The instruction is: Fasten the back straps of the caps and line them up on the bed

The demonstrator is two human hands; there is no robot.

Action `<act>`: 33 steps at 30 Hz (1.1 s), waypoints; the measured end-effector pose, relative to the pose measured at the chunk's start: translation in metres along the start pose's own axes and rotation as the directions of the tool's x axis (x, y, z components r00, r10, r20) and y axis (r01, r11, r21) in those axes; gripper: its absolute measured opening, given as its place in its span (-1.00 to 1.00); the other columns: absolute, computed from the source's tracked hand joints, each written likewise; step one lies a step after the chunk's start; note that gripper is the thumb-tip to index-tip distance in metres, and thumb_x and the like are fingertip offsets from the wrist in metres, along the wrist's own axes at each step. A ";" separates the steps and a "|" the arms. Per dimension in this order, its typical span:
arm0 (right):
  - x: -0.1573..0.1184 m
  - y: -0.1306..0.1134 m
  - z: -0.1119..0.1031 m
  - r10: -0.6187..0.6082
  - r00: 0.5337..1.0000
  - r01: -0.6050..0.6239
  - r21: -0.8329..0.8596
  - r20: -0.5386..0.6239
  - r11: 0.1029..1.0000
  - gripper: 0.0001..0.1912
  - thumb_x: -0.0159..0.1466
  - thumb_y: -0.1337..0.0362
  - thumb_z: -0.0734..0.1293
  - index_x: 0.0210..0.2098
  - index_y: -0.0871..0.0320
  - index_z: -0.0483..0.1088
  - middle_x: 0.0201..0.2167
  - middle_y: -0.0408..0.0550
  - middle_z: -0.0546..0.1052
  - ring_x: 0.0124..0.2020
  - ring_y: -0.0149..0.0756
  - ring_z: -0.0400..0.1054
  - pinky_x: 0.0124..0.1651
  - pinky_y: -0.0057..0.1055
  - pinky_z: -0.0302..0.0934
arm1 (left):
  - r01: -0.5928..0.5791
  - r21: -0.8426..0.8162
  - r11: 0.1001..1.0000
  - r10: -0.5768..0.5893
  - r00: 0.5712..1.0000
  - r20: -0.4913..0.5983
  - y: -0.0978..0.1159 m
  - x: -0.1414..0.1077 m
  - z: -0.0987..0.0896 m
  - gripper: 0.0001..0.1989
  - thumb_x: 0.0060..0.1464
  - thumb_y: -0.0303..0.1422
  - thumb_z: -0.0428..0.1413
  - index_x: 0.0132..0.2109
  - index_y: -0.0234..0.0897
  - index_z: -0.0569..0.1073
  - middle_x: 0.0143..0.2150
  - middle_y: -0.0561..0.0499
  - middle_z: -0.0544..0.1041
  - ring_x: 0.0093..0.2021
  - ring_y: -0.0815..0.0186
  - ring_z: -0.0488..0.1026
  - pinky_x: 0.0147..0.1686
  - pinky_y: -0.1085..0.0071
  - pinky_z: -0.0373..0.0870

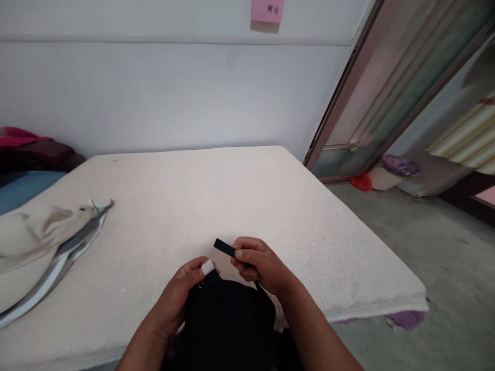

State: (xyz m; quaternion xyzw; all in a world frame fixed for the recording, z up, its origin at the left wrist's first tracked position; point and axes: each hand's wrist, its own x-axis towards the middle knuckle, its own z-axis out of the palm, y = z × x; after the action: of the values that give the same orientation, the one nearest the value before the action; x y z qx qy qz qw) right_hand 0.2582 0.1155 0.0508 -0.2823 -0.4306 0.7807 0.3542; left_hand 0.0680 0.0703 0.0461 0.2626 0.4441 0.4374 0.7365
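Note:
A black cloth item (228,322), perhaps a garment or bag, lies at the front edge of the bed, close to my body. My left hand (178,292) pinches its upper left corner, where a small white tab (208,267) stands out by the thumb. In my right hand (260,264), between thumb and fingers, is a flat black strap (225,247). The strap's free end points up and left, a little apart from the white tab. A thin black band runs below my right hand to the cloth.
A bed with a white textured cover (185,196) spreads out ahead. Beige fabric with grey edging (42,247) lies on its left side. A pink note (267,10) is stuck to the white wall. At the right are a sliding door (359,103) and a lined bin (386,172).

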 end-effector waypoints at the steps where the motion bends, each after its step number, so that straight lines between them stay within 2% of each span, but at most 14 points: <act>1: 0.001 0.000 0.001 0.008 1.000 -0.008 -0.003 0.010 1.000 -0.81 0.17 0.24 0.32 -0.49 0.21 0.30 -0.67 -0.27 0.25 -0.72 -0.62 -0.09 -0.65 -0.55 -0.29 | 0.008 -0.007 1.000 -0.008 1.000 0.026 0.001 -0.001 0.001 -0.83 -0.07 -0.34 0.23 -0.27 -0.29 0.53 -0.43 -0.01 0.54 -0.44 0.30 0.45 -0.33 0.41 0.35; 4: 0.003 0.002 0.003 0.004 1.000 -0.004 -0.010 0.023 1.000 -0.78 0.16 0.19 0.35 -0.49 0.20 0.31 -0.72 -0.32 0.16 -0.73 -0.61 -0.11 -0.66 -0.56 -0.26 | 0.027 -0.020 0.999 -0.026 1.000 0.016 0.002 -0.002 0.001 -0.86 -0.06 -0.30 0.23 -0.35 -0.28 0.53 -0.50 0.04 0.51 -0.53 0.39 0.40 -0.47 0.50 0.31; 7: 0.005 0.006 0.003 -0.009 1.000 0.009 -0.024 0.006 1.000 -0.79 0.16 0.21 0.35 -0.49 0.20 0.32 -0.71 -0.30 0.22 -0.72 -0.61 -0.07 -0.65 -0.56 -0.24 | 0.001 -0.034 0.999 -0.002 0.999 -0.032 0.002 -0.002 -0.001 -0.79 -0.14 -0.23 0.28 -0.40 -0.28 0.52 -0.55 0.08 0.47 -0.60 0.45 0.33 -0.57 0.56 0.24; 11: 0.007 0.010 0.004 -0.007 1.000 0.007 -0.030 0.011 1.000 -0.82 0.16 0.25 0.33 -0.51 0.21 0.33 -0.65 -0.24 0.31 -0.70 -0.59 0.02 -0.63 -0.55 -0.16 | 0.010 -0.083 0.997 -0.011 1.000 -0.009 0.000 -0.004 -0.005 -0.76 -0.20 -0.26 0.32 -0.36 -0.28 0.53 -0.50 0.07 0.51 -0.55 0.43 0.40 -0.52 0.54 0.31; 17: 0.006 0.012 0.005 0.011 0.999 -0.010 -0.051 0.030 0.999 -0.81 0.16 0.23 0.32 -0.50 0.21 0.35 -0.65 -0.23 0.33 -0.70 -0.58 0.02 -0.62 -0.54 -0.15 | 0.036 -0.122 0.992 -0.039 0.999 -0.023 -0.005 -0.004 -0.008 -0.81 -0.12 -0.36 0.28 -0.29 -0.27 0.52 -0.48 0.05 0.54 -0.52 0.39 0.45 -0.47 0.50 0.36; 24: 0.003 0.010 0.006 0.036 0.999 -0.032 -0.090 0.040 0.995 -0.83 0.16 0.25 0.31 -0.50 0.21 0.35 -0.65 -0.23 0.35 -0.71 -0.58 0.03 -0.65 -0.56 -0.15 | 0.022 -0.097 0.995 -0.022 1.000 0.005 -0.003 -0.002 -0.004 -0.84 -0.12 -0.32 0.28 -0.39 -0.27 0.49 -0.54 0.08 0.48 -0.57 0.43 0.38 -0.53 0.53 0.29; 28: 0.002 0.009 0.004 0.047 0.997 -0.039 -0.128 0.057 0.991 -0.84 0.16 0.26 0.30 -0.50 0.21 0.36 -0.64 -0.22 0.35 -0.70 -0.57 0.03 -0.65 -0.56 -0.14 | 0.034 -0.073 0.997 -0.032 0.999 0.032 -0.003 -0.004 -0.003 -0.84 -0.07 -0.29 0.25 -0.37 -0.28 0.47 -0.53 0.06 0.48 -0.57 0.43 0.36 -0.53 0.53 0.26; 33: 0.001 0.008 0.002 0.047 0.997 -0.037 -0.147 0.063 0.988 -0.84 0.16 0.25 0.31 -0.48 0.22 0.37 -0.64 -0.23 0.34 -0.70 -0.58 0.03 -0.64 -0.55 -0.13 | 0.042 -0.069 0.997 -0.040 0.999 0.027 -0.005 -0.004 -0.005 -0.78 -0.10 -0.26 0.27 -0.32 -0.28 0.48 -0.51 0.04 0.49 -0.57 0.42 0.36 -0.53 0.52 0.26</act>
State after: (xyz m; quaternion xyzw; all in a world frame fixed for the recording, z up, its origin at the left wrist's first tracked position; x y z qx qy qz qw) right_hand 0.2538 0.1124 0.0448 -0.2904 -0.4920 0.7634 0.3014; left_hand 0.0651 0.0647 0.0413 0.2333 0.4243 0.4340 0.7597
